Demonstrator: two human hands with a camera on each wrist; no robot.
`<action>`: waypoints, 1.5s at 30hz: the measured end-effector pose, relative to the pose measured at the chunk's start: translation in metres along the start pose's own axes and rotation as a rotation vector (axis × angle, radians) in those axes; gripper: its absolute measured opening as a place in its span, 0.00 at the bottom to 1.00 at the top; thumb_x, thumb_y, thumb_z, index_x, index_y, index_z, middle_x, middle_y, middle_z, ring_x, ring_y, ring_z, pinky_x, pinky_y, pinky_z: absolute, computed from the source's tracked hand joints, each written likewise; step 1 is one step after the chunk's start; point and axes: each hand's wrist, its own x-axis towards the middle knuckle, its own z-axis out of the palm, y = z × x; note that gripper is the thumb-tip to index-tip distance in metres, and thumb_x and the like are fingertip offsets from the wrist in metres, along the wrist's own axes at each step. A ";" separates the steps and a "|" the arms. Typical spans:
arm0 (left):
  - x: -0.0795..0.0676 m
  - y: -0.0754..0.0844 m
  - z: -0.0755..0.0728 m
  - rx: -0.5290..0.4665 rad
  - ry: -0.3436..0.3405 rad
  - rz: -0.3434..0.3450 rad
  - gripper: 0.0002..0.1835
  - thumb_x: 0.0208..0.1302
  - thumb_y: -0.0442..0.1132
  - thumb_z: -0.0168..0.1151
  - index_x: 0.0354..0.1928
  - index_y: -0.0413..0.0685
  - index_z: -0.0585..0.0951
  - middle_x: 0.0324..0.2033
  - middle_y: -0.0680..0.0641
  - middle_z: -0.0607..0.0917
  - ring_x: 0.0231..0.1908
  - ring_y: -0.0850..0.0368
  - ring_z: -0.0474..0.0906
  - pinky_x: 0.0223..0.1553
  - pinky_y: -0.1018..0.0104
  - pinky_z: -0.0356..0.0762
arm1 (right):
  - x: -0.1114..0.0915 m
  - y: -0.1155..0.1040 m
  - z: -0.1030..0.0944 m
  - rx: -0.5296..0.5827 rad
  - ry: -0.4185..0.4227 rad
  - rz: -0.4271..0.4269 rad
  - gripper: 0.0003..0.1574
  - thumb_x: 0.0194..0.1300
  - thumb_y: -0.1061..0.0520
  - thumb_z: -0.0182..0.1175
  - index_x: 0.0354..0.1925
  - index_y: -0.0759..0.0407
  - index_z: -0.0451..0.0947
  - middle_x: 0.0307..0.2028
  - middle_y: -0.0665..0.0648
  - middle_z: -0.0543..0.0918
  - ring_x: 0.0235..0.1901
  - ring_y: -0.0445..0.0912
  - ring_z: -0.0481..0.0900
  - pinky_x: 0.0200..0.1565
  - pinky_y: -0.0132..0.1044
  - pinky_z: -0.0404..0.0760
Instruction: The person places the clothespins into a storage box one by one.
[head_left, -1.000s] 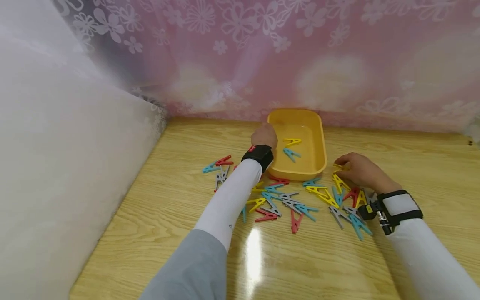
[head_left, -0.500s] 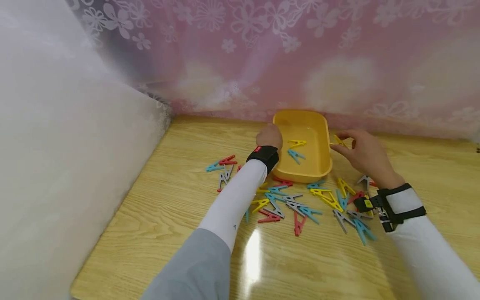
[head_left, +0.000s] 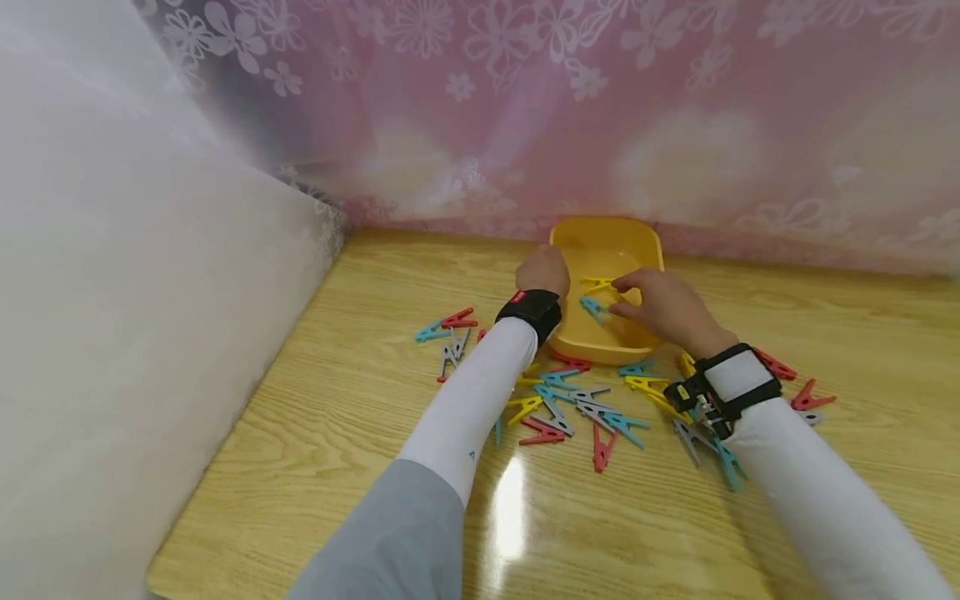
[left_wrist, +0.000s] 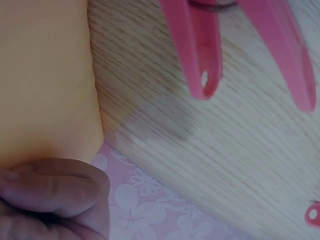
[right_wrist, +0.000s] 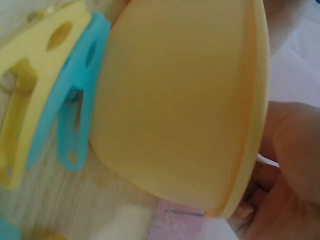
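Note:
A yellow plastic basin point(head_left: 600, 350) stands against the back wall, with a yellow clothespin point(head_left: 596, 285) and a blue clothespin point(head_left: 591, 307) inside. My left hand point(head_left: 543, 271) grips the basin's left rim; its curled fingers point(left_wrist: 55, 190) show against the wall of the basin in the left wrist view. Over the basin's right side reaches my right hand point(head_left: 667, 310), thumb and forefinger apart. I see no clothespin between them. In the right wrist view, the basin's rim partly hides the right hand's fingers point(right_wrist: 260, 185).
Red, blue, yellow and grey clothespins point(head_left: 555, 400) lie scattered before the basin. A few more, including a red clothespin point(head_left: 810, 396), lie right of my right wrist, and several lie left of my left forearm. A pink flowered sheet point(head_left: 465, 150) hangs behind the wooden table point(head_left: 315, 433).
My right hand picked a yellow clothespin from the table, lifted it past the basin's right edge and moved left over the basin. That clothespin no longer shows between its fingers. My left hand stays put.

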 end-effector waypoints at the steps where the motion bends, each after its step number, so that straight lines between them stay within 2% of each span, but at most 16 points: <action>1: 0.000 0.001 -0.001 -0.001 -0.001 0.003 0.16 0.72 0.46 0.50 0.56 0.48 0.76 0.37 0.51 0.85 0.33 0.57 0.82 0.32 0.64 0.79 | -0.001 0.000 0.000 0.003 -0.010 0.007 0.26 0.63 0.54 0.64 0.54 0.70 0.76 0.48 0.68 0.80 0.49 0.62 0.75 0.51 0.57 0.71; 6: -0.004 0.004 -0.004 -0.009 -0.014 0.013 0.17 0.73 0.46 0.48 0.57 0.47 0.75 0.35 0.50 0.85 0.31 0.57 0.82 0.30 0.64 0.79 | -0.008 0.005 -0.001 0.051 -0.013 0.044 0.27 0.67 0.52 0.60 0.57 0.70 0.74 0.52 0.69 0.77 0.51 0.63 0.73 0.51 0.58 0.70; 10: -0.005 0.004 -0.005 0.014 -0.016 0.013 0.17 0.74 0.46 0.46 0.58 0.46 0.73 0.35 0.50 0.85 0.31 0.57 0.82 0.30 0.65 0.79 | -0.019 0.016 -0.006 0.110 0.038 0.084 0.32 0.70 0.43 0.54 0.59 0.67 0.73 0.51 0.67 0.77 0.41 0.59 0.74 0.39 0.51 0.73; 13: -0.005 0.002 -0.004 0.022 -0.012 0.011 0.17 0.75 0.46 0.46 0.57 0.46 0.74 0.35 0.51 0.85 0.31 0.58 0.82 0.30 0.65 0.79 | -0.029 0.026 -0.012 0.137 0.087 0.112 0.35 0.71 0.39 0.49 0.59 0.65 0.73 0.47 0.65 0.78 0.35 0.55 0.70 0.31 0.46 0.68; 19: 0.000 -0.002 -0.002 0.027 -0.025 0.018 0.18 0.75 0.46 0.46 0.58 0.45 0.72 0.36 0.50 0.84 0.33 0.57 0.82 0.31 0.63 0.80 | -0.053 0.050 -0.024 0.161 0.114 0.168 0.36 0.72 0.37 0.46 0.60 0.64 0.72 0.51 0.67 0.76 0.40 0.57 0.70 0.35 0.47 0.69; 23: 0.002 -0.003 -0.001 0.038 -0.022 0.029 0.18 0.74 0.46 0.46 0.58 0.44 0.72 0.36 0.50 0.84 0.32 0.57 0.81 0.31 0.63 0.80 | -0.068 0.068 -0.030 0.144 0.094 0.192 0.36 0.72 0.37 0.45 0.59 0.66 0.72 0.52 0.68 0.75 0.39 0.57 0.70 0.33 0.46 0.69; 28: 0.003 0.000 0.000 0.036 -0.045 0.014 0.19 0.74 0.47 0.46 0.58 0.44 0.72 0.36 0.49 0.83 0.33 0.57 0.81 0.32 0.63 0.80 | -0.085 0.089 -0.033 0.112 0.044 0.190 0.29 0.73 0.46 0.49 0.57 0.70 0.73 0.52 0.70 0.74 0.34 0.55 0.70 0.28 0.43 0.67; 31: 0.004 0.002 0.001 0.037 -0.056 0.010 0.18 0.74 0.47 0.46 0.57 0.45 0.72 0.35 0.50 0.83 0.32 0.57 0.81 0.31 0.64 0.80 | -0.094 0.099 -0.033 0.109 -0.009 0.204 0.29 0.73 0.49 0.51 0.58 0.72 0.71 0.50 0.72 0.74 0.30 0.53 0.70 0.26 0.42 0.67; 32: 0.009 0.001 0.007 0.043 -0.033 0.019 0.18 0.74 0.48 0.47 0.56 0.45 0.73 0.33 0.50 0.83 0.30 0.57 0.81 0.29 0.64 0.79 | -0.097 0.102 -0.032 0.108 -0.028 0.210 0.29 0.73 0.49 0.51 0.58 0.73 0.70 0.50 0.72 0.74 0.30 0.53 0.70 0.26 0.42 0.67; 34: 0.009 0.001 0.007 0.051 -0.031 0.025 0.18 0.74 0.48 0.46 0.55 0.46 0.73 0.33 0.50 0.83 0.30 0.57 0.81 0.29 0.64 0.79 | -0.102 0.108 -0.031 0.110 -0.065 0.231 0.31 0.72 0.49 0.51 0.59 0.74 0.68 0.47 0.72 0.74 0.26 0.52 0.70 0.23 0.42 0.67; 36: 0.009 0.000 0.006 0.055 -0.019 0.031 0.18 0.74 0.48 0.44 0.56 0.46 0.74 0.34 0.50 0.83 0.31 0.57 0.81 0.31 0.63 0.79 | -0.106 0.114 -0.030 0.111 -0.091 0.242 0.32 0.72 0.49 0.51 0.60 0.75 0.67 0.49 0.73 0.73 0.25 0.51 0.70 0.23 0.42 0.68; 41: 0.003 0.000 0.001 0.042 -0.010 0.037 0.18 0.75 0.47 0.44 0.57 0.44 0.74 0.37 0.49 0.84 0.35 0.55 0.82 0.36 0.62 0.80 | -0.115 0.125 -0.025 0.053 -0.118 0.232 0.34 0.69 0.49 0.56 0.59 0.76 0.67 0.55 0.79 0.68 0.28 0.53 0.73 0.28 0.47 0.72; 45: 0.000 0.001 0.001 0.040 -0.001 0.038 0.17 0.74 0.47 0.47 0.55 0.43 0.73 0.36 0.49 0.84 0.35 0.55 0.82 0.36 0.62 0.80 | -0.119 0.131 -0.019 -0.004 -0.112 0.219 0.36 0.64 0.48 0.61 0.58 0.76 0.69 0.53 0.79 0.70 0.37 0.64 0.74 0.34 0.54 0.73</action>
